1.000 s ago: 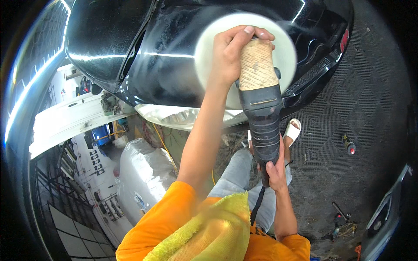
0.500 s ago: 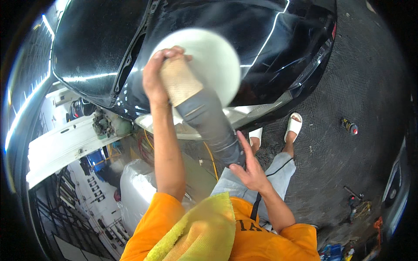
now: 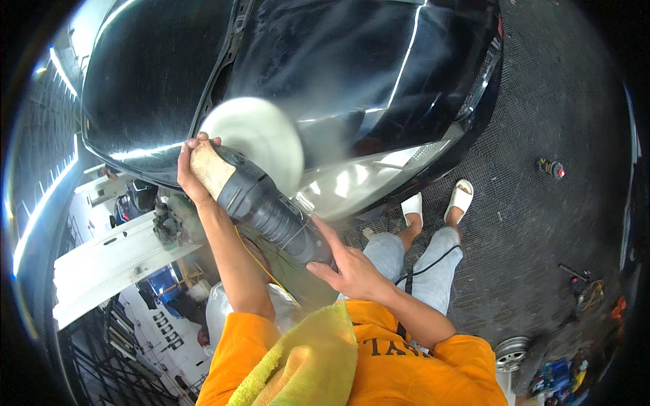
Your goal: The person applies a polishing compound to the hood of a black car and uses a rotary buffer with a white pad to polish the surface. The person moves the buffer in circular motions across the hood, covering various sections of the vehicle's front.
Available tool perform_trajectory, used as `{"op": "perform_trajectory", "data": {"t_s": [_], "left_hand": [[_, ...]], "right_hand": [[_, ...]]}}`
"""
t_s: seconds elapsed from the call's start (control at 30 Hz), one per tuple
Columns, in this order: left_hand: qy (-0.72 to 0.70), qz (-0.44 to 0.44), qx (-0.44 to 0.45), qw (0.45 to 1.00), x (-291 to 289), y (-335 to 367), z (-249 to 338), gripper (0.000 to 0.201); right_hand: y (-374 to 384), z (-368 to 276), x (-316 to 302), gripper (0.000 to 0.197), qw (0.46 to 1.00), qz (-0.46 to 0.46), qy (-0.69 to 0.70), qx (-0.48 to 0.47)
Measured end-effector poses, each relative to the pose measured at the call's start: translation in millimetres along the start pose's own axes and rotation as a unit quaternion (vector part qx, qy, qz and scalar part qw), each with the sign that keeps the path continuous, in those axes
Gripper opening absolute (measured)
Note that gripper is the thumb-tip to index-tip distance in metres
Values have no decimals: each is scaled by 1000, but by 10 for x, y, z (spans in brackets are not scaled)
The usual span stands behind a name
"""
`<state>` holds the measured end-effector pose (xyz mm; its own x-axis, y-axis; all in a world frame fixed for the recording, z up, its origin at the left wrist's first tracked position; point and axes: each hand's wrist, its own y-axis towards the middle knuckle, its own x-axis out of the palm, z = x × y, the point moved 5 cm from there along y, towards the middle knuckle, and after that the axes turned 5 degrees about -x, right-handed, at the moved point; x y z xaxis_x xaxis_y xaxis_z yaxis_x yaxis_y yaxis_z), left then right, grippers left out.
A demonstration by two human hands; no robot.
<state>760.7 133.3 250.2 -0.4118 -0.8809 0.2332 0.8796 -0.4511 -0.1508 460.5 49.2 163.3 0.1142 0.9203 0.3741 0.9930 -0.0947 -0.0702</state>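
Note:
A dark grey polisher [image 3: 271, 213] with beige tape round its head lies slantwise between my hands. Closed over the taped head is my left hand [image 3: 194, 169]. My right hand [image 3: 355, 271] holds the rear end of the body, thumb and index finger on either side. The round white pad [image 3: 267, 139] of the polisher, blurred at its face, lies against the black car's fender beside the hood gap. To its right are the glossy black hood [image 3: 338, 61] and the clear headlight [image 3: 365, 179]. The tool partly hides the pad and the fender under it.
A black cord [image 3: 433, 265] runs across my legs. A yellow towel [image 3: 305, 358] hangs over my chest. On the dark textured floor lie a small bottle [image 3: 552, 168], a tool with a coiled cable [image 3: 582, 287] and a wheel [image 3: 512, 353]. A white panel [image 3: 122, 260] stands at the left.
Both hands have moved the polisher left and toward me, from the hood near the headlight to the fender by the gap. The grip stays the same.

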Motion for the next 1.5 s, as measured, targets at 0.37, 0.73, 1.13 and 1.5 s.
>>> {"op": "perform_trajectory", "data": {"t_s": [0.37,0.73,1.13,1.5], "left_hand": [[98,-121,-38,987,1831,690,-886,30],[270,-296,12,916,3510,499,-1936,32],[164,-74,-74,981,1669,287,-836,27],[37,39,-13,998,41,-595,-296,23]], "right_hand": [[-388,191,-818,82,980,182,-47,-62],[-846,563,-1248,68,895,311,318,-40],[-608,400,-598,75,988,135,78,-6],[-593,321,-2,97,996,-43,34,76]]}}
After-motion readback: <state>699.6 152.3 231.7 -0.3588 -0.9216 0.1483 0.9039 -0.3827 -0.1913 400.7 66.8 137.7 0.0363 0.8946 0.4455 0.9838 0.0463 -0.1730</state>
